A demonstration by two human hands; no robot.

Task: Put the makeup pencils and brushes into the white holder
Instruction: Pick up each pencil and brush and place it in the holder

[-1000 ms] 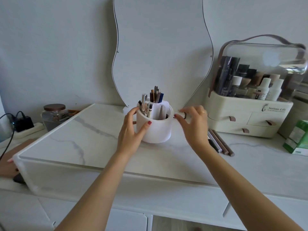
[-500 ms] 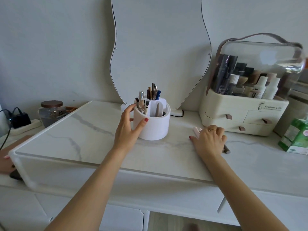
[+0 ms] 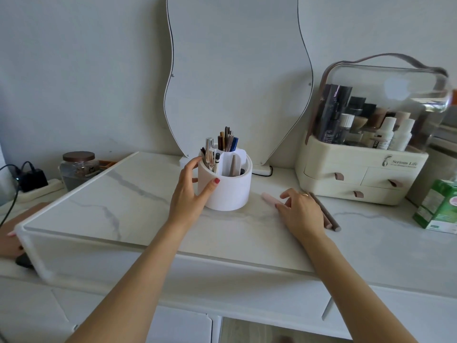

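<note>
Left grip [image 3: 190, 191] round holder [image 3: 228, 191], mirror [image 3: 237, 78] behind

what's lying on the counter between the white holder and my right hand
In the head view, a pale pink pencil lies on the marble between the white holder and the right hand, whose fingertips reach its near end.

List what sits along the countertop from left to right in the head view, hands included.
Black charger → glass jar → left hand → white holder → pink pencil → right hand → brown pencils → green box.
</note>
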